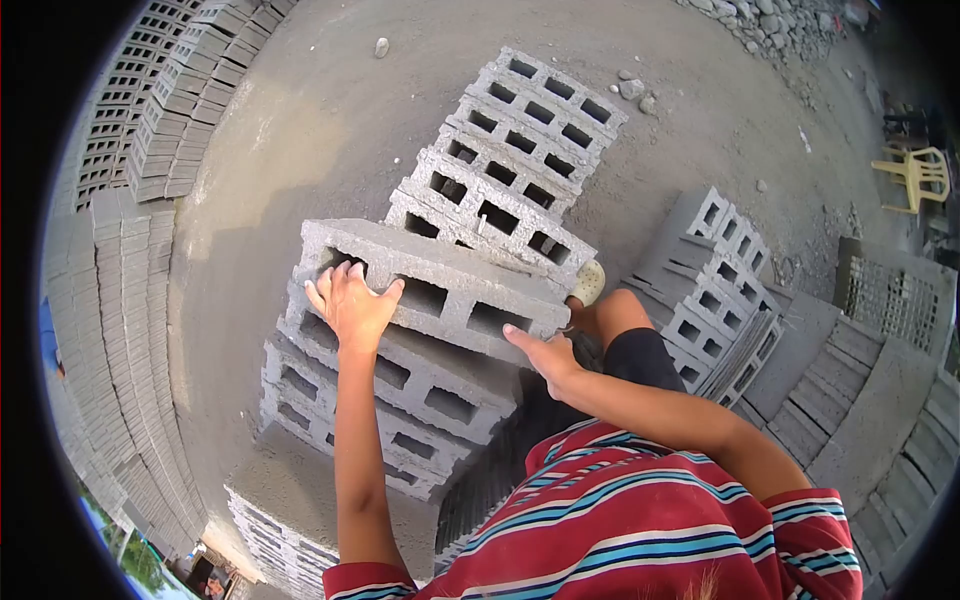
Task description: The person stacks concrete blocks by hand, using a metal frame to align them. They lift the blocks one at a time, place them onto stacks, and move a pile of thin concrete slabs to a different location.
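A grey hollow concrete block [452, 263] sits tilted on top of a stack of similar blocks [335, 372], with its holes facing me. The fingers of my left hand [355, 308] hook into the block's left hole, and the thumb presses on the face beside it. At the block's right end, my right hand [548, 360] has its thumb on the face by the right hole; its other fingers are mostly hidden. Directly beyond the held block, another stack of hollow blocks [520, 165] leans away from me.
More blocks [725, 290] stand to the right, near my leg. Long rows of stacked blocks [130, 350] line the left side. A block stack [290, 495] lies below on the left. Stones [632, 89] and a yellow plastic chair [912, 180] are farther off.
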{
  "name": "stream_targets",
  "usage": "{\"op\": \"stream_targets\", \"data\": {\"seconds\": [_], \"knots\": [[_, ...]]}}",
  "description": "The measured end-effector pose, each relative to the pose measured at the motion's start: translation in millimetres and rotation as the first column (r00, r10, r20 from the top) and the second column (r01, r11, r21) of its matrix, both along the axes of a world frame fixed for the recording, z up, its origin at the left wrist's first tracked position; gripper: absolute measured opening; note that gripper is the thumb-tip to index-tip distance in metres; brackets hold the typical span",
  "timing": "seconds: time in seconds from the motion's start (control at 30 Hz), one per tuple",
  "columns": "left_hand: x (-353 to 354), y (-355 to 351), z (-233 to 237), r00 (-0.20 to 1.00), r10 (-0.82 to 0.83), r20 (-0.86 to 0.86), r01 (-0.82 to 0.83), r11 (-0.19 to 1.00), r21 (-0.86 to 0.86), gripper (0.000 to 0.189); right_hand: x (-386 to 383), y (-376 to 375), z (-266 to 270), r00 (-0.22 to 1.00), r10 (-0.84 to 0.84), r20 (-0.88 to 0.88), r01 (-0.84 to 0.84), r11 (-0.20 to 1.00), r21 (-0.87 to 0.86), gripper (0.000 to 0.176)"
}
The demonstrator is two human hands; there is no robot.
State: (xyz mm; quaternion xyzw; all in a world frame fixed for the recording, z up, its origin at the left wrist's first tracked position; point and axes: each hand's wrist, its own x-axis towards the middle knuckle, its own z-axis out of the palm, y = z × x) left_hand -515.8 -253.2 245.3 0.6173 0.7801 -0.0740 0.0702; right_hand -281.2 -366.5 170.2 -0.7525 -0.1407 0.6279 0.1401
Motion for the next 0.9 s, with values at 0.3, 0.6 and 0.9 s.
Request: {"op": "stream_targets", "data": {"seconds": [0.3,0.6,0.9], "knots": [[-5.4,15.2,-23.9,0.998,-0.004,0.064,0.016,0.983,-0.185,0.053,10.2,14.8,17.9,0.97,0.235,0.065,-0.233,0.972,-0.026,0.063],[53.3,29.7,42.0,0.996,0.074,-0.051,-0.086,0.946,-0.314,0.05,66.8,34.2,63.3,0.959,0.275,-0.061,-0.278,0.96,-0.031,0.059],[171.2,63.2,100.6,0.999,-0.03,-0.027,0.025,0.987,-0.16,0.055,188.1,57.0,127.7,0.981,0.189,0.037,-0.193,0.97,0.149,0.052]]}}
